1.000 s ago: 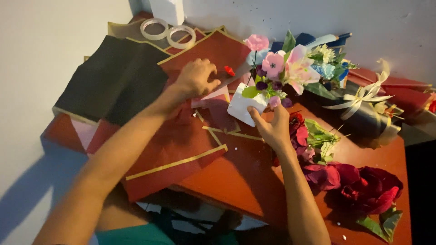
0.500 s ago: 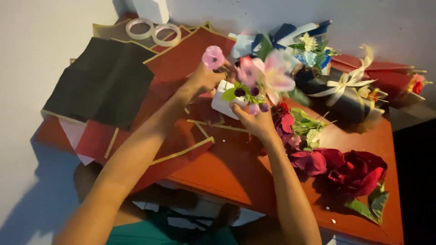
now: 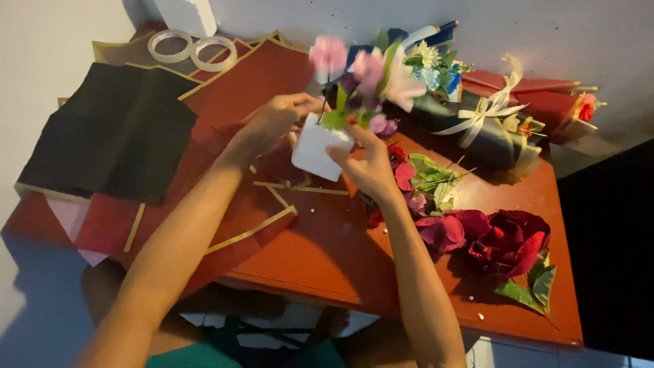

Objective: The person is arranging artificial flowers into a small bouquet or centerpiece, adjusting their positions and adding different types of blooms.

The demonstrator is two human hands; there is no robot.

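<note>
Above the bench [image 3: 354,259], the left hand [image 3: 276,123] at nine o'clock and right hand [image 3: 368,163] at five o'clock clasp a white foam block [image 3: 317,146] stuck with pink flowers [image 3: 371,71], likely light and crumbly, best gripped by its sides.

A reddish-brown wooden counter [image 3: 436,272] fills the middle of the view. A plain white wall [image 3: 41,41] stands at 9 o'clock, and a second pale wall [image 3: 545,27] runs along 12 o'clock. At 3 o'clock there is deep shadow [image 3: 613,259]. At 6 o'clock, a light tiled floor [image 3: 490,354] shows below the counter's edge.
</note>
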